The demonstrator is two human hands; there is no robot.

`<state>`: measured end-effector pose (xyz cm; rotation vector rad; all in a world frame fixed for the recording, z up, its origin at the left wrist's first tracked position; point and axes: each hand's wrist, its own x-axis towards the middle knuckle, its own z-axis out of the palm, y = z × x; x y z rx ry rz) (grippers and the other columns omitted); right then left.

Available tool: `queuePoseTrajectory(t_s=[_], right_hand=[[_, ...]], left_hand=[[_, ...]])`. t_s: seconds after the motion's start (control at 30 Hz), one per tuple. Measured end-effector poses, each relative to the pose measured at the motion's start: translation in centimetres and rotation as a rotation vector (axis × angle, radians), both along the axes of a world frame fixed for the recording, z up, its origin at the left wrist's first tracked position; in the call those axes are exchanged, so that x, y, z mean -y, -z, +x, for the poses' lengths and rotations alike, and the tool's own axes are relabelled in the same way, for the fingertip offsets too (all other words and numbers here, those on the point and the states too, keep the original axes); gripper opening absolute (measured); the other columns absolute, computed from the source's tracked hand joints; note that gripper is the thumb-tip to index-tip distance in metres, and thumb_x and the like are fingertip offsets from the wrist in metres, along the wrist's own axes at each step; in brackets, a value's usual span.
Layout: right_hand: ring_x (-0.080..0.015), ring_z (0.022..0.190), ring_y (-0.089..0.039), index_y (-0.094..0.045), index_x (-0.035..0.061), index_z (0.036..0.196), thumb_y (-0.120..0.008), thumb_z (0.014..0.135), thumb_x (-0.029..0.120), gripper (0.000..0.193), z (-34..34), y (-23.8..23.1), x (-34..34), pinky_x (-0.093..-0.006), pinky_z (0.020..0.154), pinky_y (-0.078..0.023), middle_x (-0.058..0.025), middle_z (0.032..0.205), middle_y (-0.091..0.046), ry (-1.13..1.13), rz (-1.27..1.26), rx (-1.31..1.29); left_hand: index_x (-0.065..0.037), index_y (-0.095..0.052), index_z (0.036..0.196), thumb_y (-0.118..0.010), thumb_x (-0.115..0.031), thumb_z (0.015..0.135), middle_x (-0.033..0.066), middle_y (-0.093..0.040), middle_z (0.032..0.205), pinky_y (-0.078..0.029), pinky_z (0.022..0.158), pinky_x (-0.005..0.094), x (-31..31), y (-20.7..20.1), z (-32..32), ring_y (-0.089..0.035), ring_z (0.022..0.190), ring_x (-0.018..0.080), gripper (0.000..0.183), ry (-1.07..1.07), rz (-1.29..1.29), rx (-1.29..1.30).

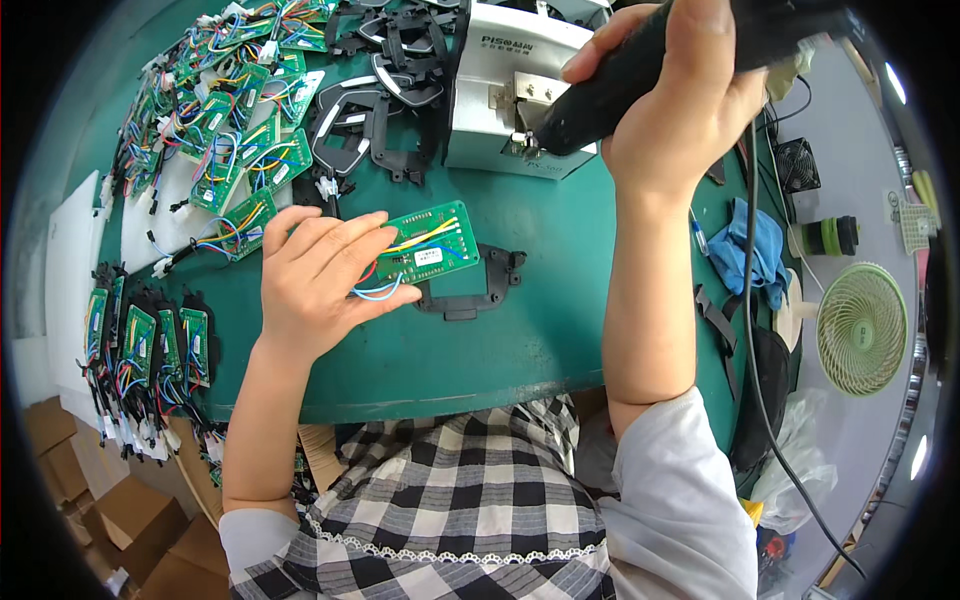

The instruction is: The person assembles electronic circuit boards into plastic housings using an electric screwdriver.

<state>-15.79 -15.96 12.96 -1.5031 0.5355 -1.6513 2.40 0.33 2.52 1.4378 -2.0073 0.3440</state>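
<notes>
Here a green circuit board (452, 262) is being held up at the middle of the green surface (500, 370), its left end pinched by the left hand (318, 265), the thumb set below and the other fingers laid over the top. Yellow, blue and red wires are gathered under those fingers, and a light-blue loop is seen hanging out by the thumb. A black frame (490, 285), laid flat on the surface, is partly covered from view by the board; whether the two are touching cannot be told.

Up at the right, a black handheld tool (612, 105) is gripped by the right hand (685, 115), fingers wrapped around its body. Its narrow end is pointed down and left, brought right to the small metal fitting (523, 143) on the front of a white box (500, 155); actual contact cannot be made out.

To the left, wired boards (235, 130) are heaped up, with more black frames (350, 125) piled between them and the box. Off to the right, a blue cloth (752, 255) is crumpled near a pale green fan (862, 328).
</notes>
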Motion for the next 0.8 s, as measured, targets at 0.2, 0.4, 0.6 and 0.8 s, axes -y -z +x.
queuePoseTrajectory(t_s=[0.2,0.4,0.6,0.8], right_hand=[[-0.0222,0.047,-0.059,-0.048,-0.0035,0.116,-0.054,0.093,0.056,0.064,-1.9,2.3,-1.0,-0.0333,0.044,-0.050,-0.0149,0.065,-0.059,0.004,0.035,-0.090],[-0.0226,0.047,-0.059,-0.045,-0.0059,0.119,-0.057,0.092,0.055,0.068,-2.2,3.4,-2.8,-0.0331,0.043,-0.049,-0.0148,0.065,-0.058,-0.035,0.061,-0.149],[-0.0213,0.046,-0.058,-0.044,-0.0076,0.119,-0.059,0.092,0.050,0.065,-1.5,4.2,-3.4,-0.0308,0.043,-0.048,-0.0158,0.064,-0.058,-0.048,0.056,-0.126],[-0.0196,0.045,-0.057,-0.046,-0.0069,0.118,-0.061,0.092,0.047,0.062,-0.8,5.1,-3.6,-0.0289,0.043,-0.047,-0.0141,0.064,-0.059,-0.065,0.065,-0.118]], left_hand=[[-0.009,-0.072,0.093,-0.082,-0.046,0.066,0.0018,-0.074,0.101,-0.038,0.104,0.0467,-0.2,1.3,-1.5,-0.066,0.090,0.0164,0.046,0.057,0.117,-0.004],[-0.009,-0.072,0.094,-0.083,-0.041,0.066,0.0012,-0.073,0.103,-0.040,0.104,0.0441,0.2,2.2,-2.4,-0.066,0.092,0.0156,0.044,0.127,0.160,-0.023],[-0.008,-0.072,0.095,-0.085,-0.034,0.065,0.0044,-0.072,0.103,-0.048,0.097,0.0418,0.3,2.4,-2.7,-0.066,0.093,0.0197,0.042,0.114,0.204,-0.045],[-0.008,-0.071,0.097,-0.085,-0.031,0.065,0.0049,-0.071,0.106,-0.052,0.094,0.0429,0.3,2.6,-2.7,-0.066,0.096,0.0229,0.042,0.127,0.225,-0.093]])
